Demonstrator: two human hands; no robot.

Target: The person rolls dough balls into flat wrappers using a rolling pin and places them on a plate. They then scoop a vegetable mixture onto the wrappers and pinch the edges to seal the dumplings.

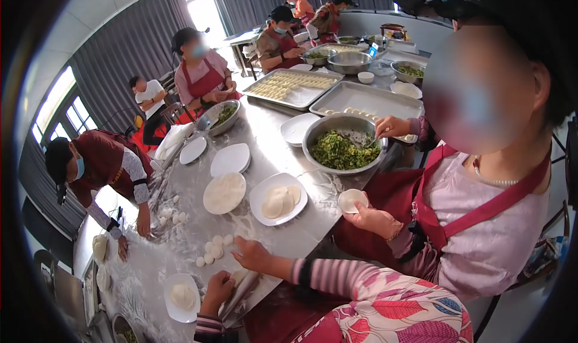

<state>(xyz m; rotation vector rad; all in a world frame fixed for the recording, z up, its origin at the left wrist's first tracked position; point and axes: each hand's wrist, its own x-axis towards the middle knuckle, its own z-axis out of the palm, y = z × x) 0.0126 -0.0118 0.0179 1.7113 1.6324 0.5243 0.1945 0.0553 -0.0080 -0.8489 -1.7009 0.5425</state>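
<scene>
Two hands work the floury bench edge: left hand curled on a dough disc beside the pin, right hand by dough lumps, its grip unclear. If nudged, the pin may roll off.

The floury grey metal table lay bare beyond the small white dough balls. A white plate of flat dough rounds stood in the way further along

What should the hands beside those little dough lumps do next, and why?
Probably the right hand should take one of the small dough lumps: they lie loose just beside it, and the left hand rests by a flattened piece.
</scene>
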